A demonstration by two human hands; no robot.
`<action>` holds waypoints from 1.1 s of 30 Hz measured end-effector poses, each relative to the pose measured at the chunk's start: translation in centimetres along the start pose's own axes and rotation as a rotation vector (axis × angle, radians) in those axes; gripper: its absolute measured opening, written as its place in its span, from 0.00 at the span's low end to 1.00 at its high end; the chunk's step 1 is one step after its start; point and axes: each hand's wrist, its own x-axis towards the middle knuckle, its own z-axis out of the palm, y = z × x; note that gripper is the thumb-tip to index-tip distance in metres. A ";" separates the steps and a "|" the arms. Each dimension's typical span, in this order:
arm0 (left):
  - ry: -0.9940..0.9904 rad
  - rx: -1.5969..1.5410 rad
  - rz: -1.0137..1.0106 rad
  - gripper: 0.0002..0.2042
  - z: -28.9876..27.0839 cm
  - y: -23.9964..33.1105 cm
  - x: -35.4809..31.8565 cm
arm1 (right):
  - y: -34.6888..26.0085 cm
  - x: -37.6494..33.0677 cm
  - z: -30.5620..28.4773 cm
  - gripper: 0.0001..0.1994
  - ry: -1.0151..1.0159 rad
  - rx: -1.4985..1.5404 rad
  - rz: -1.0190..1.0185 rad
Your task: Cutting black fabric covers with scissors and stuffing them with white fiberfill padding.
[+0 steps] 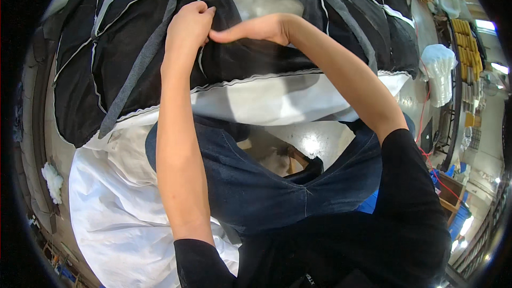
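A large black fabric cover (256, 56) with white-edged seams is spread before me, over my knees. My left hand (188, 26) is closed at one of its seams, thumb and fingers pinched on the black fabric. From the right, my right hand (256, 29) reaches in with its thumb stretched toward the left hand's fingertips. The other fingers of that hand are hidden. Just beyond it, a gap in the black fabric shows a pale, shiny filling (266, 4). Two grey fabric strips (140, 69) cross the cover on either side of my hands.
White cloth (120, 202) is heaped at my left, and a white fabric panel (266, 98) hangs below the cover's near edge. On the right stand a plastic-wrapped white bundle (439, 72), a red cord (425, 112) and a wooden box (450, 194). White fluff (52, 182) lies far left.
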 end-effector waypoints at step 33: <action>0.059 0.490 0.052 0.14 0.9 0.5 0.2 | 7.8 0.4 -2.3 0.23 0.852 -1.266 -0.446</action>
